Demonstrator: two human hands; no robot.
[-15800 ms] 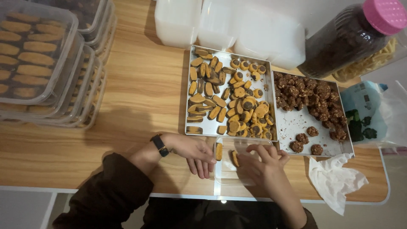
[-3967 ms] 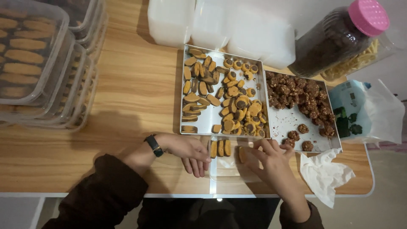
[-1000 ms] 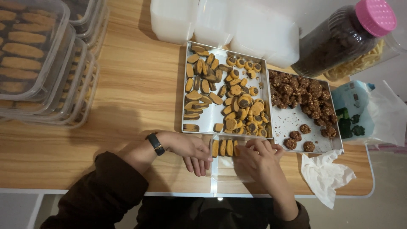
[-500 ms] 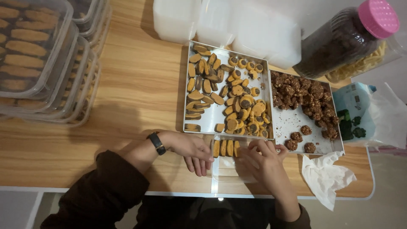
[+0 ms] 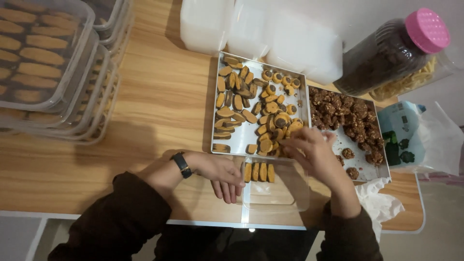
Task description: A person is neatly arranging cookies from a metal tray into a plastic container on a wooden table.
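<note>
While the left hand rests, fingers loosely curled, against the left wall of a clear plastic box at the near table edge, seemingly to steady it, the right hand is reached over the metal tray of orange biscuits; whether anything is pinched cannot be told. Four oval, golden biscuits are stood on edge in a row along the box's far side.

A wooden bench with a light grain is filling most of the view. Soft light is falling on it from above. Below the bench's white front edge, a pale grey floor is showing at the lower left corner.
</note>
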